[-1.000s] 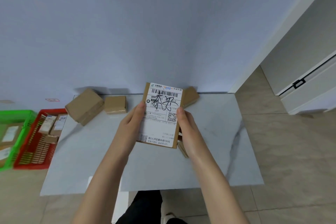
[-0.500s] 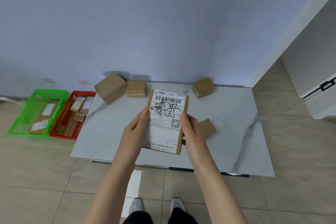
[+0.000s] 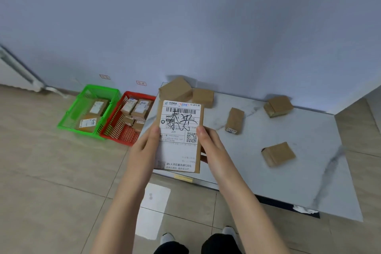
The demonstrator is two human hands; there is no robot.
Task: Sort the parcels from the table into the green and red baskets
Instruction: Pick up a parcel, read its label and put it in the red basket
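Note:
A flat brown parcel (image 3: 179,136) with a white shipping label and black handwriting is held up over the table's near-left edge. My left hand (image 3: 144,148) grips its left side and my right hand (image 3: 210,146) grips its right side. On the floor to the left stand the green basket (image 3: 68,123) and the red basket (image 3: 111,130), each with labelled parcels inside. Several plain brown parcels lie on the white marble table (image 3: 288,181): two at the back left (image 3: 175,88), one in the middle (image 3: 234,120), one at the back right (image 3: 278,106), one nearer (image 3: 278,153).
The table stands against a pale blue wall. Tan floor tiles surround it, and the baskets sit just left of the table. A white sheet (image 3: 153,208) lies on the floor by my feet (image 3: 169,239). A white unit (image 3: 12,70) is at the far left.
I have stepped back and turned left, so both baskets now sit closer to the middle of view. The parcel stays held in both hands, now over the table's left edge.

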